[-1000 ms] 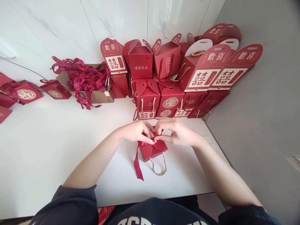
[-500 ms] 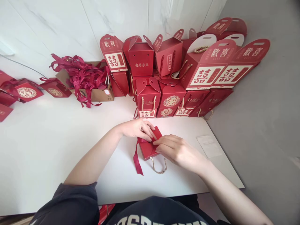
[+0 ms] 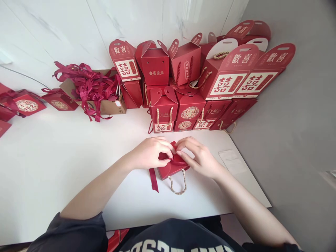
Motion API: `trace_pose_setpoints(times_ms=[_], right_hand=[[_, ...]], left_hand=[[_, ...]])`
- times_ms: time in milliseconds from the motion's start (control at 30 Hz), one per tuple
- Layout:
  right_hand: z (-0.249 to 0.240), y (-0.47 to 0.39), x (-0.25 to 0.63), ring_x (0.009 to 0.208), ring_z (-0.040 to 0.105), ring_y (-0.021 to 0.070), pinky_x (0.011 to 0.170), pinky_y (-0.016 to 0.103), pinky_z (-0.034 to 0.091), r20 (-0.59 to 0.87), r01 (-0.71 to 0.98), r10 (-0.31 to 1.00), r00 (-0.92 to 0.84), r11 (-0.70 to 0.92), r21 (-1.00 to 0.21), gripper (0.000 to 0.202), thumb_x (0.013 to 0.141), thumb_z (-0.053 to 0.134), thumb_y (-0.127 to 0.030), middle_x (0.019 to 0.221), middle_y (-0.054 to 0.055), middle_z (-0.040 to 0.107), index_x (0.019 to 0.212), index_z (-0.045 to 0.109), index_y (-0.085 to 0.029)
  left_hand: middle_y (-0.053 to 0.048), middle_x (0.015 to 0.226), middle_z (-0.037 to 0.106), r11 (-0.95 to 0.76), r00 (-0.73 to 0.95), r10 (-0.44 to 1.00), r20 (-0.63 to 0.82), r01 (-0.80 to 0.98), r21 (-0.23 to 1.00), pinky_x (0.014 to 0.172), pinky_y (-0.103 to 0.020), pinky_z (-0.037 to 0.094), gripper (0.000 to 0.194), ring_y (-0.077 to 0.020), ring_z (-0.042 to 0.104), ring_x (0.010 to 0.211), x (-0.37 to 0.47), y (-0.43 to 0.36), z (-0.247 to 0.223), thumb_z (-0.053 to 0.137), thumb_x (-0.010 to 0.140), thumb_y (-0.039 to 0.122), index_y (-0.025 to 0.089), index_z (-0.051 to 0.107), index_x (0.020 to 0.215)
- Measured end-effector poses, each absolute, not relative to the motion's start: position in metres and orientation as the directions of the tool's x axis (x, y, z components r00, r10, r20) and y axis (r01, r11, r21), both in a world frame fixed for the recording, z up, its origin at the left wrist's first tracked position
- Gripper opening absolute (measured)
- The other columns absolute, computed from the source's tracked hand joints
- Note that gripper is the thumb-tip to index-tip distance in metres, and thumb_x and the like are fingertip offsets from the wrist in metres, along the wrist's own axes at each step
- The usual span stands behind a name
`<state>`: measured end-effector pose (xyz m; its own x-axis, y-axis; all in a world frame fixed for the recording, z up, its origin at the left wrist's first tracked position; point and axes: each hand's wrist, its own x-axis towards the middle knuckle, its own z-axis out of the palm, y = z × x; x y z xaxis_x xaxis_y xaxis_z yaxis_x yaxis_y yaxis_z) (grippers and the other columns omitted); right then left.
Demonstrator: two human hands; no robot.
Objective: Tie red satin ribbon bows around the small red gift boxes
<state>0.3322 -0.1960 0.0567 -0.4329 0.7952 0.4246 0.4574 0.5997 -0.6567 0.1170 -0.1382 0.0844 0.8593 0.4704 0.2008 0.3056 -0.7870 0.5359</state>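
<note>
A small red gift box [image 3: 168, 171] with a twisted cream rope handle [image 3: 178, 193] lies on the white table in front of me. Dark red ribbon [image 3: 153, 180] runs over its top, one tail hanging off the left side. Above the box's top, my left hand [image 3: 153, 153] pinches the ribbon between thumb and fingers. My right hand [image 3: 201, 157] faces it from the other side, its thumb and fingertips closed on the ribbon at the middle of the box. The fingers partly cover the ribbon there, so its exact shape is hidden.
Stacked red gift boxes [image 3: 189, 108] stand at the back right against the wall. A cardboard box [image 3: 112, 107] heaped with red ribbons [image 3: 94, 85] is at the back left. More red boxes [image 3: 27, 102] sit at the far left. A pale flat packet [image 3: 232, 161] lies at the right.
Both hands have shifted around the ribbon. My left hand has come lower over the box's left side; my right has drawn back and up, fingers now arched.
</note>
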Motion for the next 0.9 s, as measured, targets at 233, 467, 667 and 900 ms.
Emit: trace_pose_setpoints(times_ms=[233,467,667,900], right_hand=[[0.05,-0.169,0.329,0.089,0.059,0.0197,0.089,0.04,0.044,0.417,0.471,0.741,-0.527,0.663,-0.582,0.013,0.095,0.052,-0.018,0.096,0.004,0.068,0.1,0.063,-0.023],[0.046,-0.168,0.325,0.085,0.057,0.0189,0.085,0.038,0.044,0.423,0.441,0.786,-0.451,0.609,-0.659,0.005,0.087,0.067,-0.022,0.085,0.002,0.068,0.09,0.071,-0.023],[0.046,-0.17,0.321,0.082,0.054,0.0177,0.08,0.034,0.044,0.374,0.392,0.819,-0.434,0.546,-0.74,0.006,0.084,0.069,-0.017,0.08,0.001,0.066,0.085,0.069,-0.023],[0.037,-0.18,0.317,0.08,0.052,0.0188,0.08,0.037,0.043,0.488,0.475,0.806,-0.335,0.592,-0.651,0.014,0.077,0.064,-0.009,0.08,0.001,0.06,0.083,0.061,-0.021]], left_hand=[[0.002,0.095,0.071,-0.892,0.764,0.448,0.464,0.412,0.184,0.068,-0.021,0.053,0.015,-0.0094,0.066,0.073,0.11,-0.152,0.071,0.056,0.086,0.012,0.019,0.069,0.086],[0.003,0.073,0.065,-0.879,0.603,0.475,0.641,0.363,0.309,0.058,-0.019,0.049,0.01,-0.0066,0.058,0.06,0.109,-0.147,0.047,0.065,0.08,0.012,0.02,0.07,0.084],[0.003,0.069,0.067,-0.894,0.56,0.441,0.701,0.348,0.284,0.055,-0.019,0.048,0.011,-0.0079,0.058,0.059,0.11,-0.148,0.043,0.068,0.078,0.011,0.021,0.071,0.081],[0.004,0.066,0.066,-0.925,0.566,0.344,0.749,0.341,0.167,0.054,-0.021,0.047,0.012,-0.008,0.055,0.057,0.109,-0.148,0.034,0.071,0.076,0.011,0.022,0.069,0.081]])
